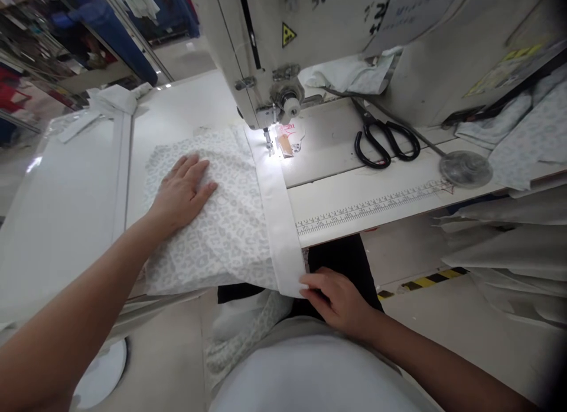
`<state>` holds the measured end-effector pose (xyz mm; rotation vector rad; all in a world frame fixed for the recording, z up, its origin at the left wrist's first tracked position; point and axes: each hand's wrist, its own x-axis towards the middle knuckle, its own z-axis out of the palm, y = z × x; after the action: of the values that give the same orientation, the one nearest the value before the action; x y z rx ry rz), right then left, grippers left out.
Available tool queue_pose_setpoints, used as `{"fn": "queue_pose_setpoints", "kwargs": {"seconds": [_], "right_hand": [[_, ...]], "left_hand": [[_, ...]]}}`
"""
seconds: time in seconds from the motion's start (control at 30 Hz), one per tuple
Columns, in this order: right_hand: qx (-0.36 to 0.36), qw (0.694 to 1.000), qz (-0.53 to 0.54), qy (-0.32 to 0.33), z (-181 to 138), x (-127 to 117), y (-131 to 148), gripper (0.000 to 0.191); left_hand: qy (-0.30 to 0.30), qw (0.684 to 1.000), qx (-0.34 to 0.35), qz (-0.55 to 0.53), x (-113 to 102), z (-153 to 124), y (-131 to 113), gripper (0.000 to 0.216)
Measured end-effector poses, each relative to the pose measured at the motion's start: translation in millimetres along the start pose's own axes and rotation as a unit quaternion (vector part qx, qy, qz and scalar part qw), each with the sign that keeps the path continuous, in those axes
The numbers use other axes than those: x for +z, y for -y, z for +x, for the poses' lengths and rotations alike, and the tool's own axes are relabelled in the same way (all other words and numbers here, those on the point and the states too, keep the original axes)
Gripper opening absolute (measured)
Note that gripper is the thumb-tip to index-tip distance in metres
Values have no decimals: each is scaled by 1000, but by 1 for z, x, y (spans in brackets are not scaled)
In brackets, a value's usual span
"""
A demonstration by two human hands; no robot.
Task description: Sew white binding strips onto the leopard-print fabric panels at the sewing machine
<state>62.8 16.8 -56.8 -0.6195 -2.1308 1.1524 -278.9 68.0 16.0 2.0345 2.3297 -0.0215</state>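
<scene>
A pale fabric piece with a grey leopard print [221,223] lies on the sewing table. Along its right side runs a plain white band [279,217], whose far end passes under the lit presser foot [269,143] of a sewing machine [266,57]. My left hand [183,190] rests flat on the printed fabric, fingers stretched out. At the table's front edge, my right hand [334,294] pinches the near corner of the white band between thumb and fingers. Below the edge, more printed fabric hangs by my lap.
Black-handled scissors [385,140] lie right of the needle. A ruler strip [372,208] runs along the table front, near a round grey disc [466,168]. Printed fabric [531,134] is piled at far right. A folded white strip [119,158] lies on the left.
</scene>
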Motion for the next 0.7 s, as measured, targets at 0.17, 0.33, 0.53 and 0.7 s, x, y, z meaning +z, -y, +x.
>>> {"fn": "queue_pose_setpoints", "kwargs": {"seconds": [0.17, 0.33, 0.53, 0.7], "right_hand": [[-182, 976, -95, 70, 14, -14, -2, 25], [-227, 960, -145, 76, 23, -22, 12, 16], [-221, 968, -116, 25, 37, -24, 20, 19], [-151, 983, -90, 49, 67, -30, 21, 19]], "left_hand": [[-36, 996, 37, -73, -8, -19, -51, 45], [43, 968, 159, -188, 4, -50, -99, 38], [64, 971, 185, -136, 5, -51, -95, 51], [36, 974, 188, -118, 3, -22, -82, 55]]}}
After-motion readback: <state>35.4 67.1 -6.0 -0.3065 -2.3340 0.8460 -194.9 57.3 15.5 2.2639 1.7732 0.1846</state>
